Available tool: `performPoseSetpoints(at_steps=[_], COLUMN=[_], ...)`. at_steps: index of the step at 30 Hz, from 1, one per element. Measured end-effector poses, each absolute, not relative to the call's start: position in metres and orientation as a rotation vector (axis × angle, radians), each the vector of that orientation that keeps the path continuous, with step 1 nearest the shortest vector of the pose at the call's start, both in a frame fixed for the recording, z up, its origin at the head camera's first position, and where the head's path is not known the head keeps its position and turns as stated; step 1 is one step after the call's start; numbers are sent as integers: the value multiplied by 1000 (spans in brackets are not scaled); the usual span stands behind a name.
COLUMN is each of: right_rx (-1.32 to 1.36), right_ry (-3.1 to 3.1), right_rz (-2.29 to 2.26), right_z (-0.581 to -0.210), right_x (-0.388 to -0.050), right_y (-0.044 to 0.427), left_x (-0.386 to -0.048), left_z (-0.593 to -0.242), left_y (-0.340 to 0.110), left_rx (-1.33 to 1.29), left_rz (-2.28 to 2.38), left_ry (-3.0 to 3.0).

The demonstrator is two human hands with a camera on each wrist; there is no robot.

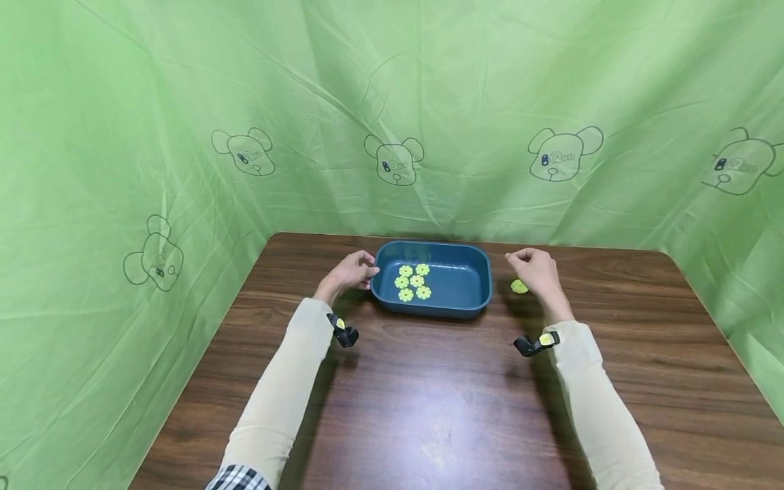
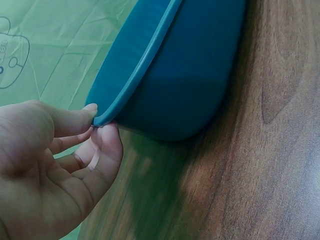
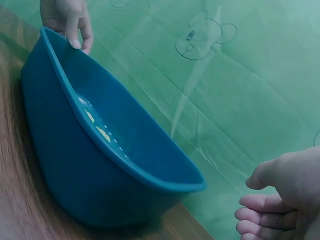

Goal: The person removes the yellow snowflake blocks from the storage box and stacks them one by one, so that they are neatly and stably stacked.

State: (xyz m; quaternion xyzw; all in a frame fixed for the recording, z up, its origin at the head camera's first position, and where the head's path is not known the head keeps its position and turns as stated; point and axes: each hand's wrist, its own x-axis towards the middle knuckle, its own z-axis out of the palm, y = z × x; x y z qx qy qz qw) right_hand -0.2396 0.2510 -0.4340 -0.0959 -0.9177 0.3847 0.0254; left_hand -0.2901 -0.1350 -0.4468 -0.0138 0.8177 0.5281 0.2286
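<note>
A blue rectangular plastic basin (image 1: 431,311) stands on the table. My left hand (image 1: 350,271) pinches its left rim between thumb and fingers; the left wrist view shows this grip on the rim (image 2: 131,82) closely. Several yellow-green flower-shaped discs (image 1: 405,295) lie on the basin floor, toward its left side. To the right of the basin, my right hand (image 1: 536,272) hovers over the table with its fingers loosely bent. In the right wrist view a gap shows between thumb and fingers (image 3: 267,220), and nothing is seen in it. One more flower-shaped disc (image 1: 519,286) lies beneath this hand.
The dark wood-grain table (image 1: 392,395) reaches back to a green curtain (image 1: 465,197) printed with bear-head outlines. More of the curtain hangs at the left and right sides. Black camera mounts (image 1: 344,331) sit on both wrists.
</note>
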Motion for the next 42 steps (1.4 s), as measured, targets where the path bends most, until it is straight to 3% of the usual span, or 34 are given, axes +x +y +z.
performPoseSetpoints(at_steps=[23,42], right_rx=[35,144], right_ry=[-2775,-2969], right_rz=[1189,1244], right_z=[-427,-454], right_x=[-250,-254], right_y=[181,138], left_x=[-290,-289], left_z=[-445,-445], left_y=[-135,-135], left_rx=[-25,-28], left_rz=[1452,1453], left_ry=[2272,2259])
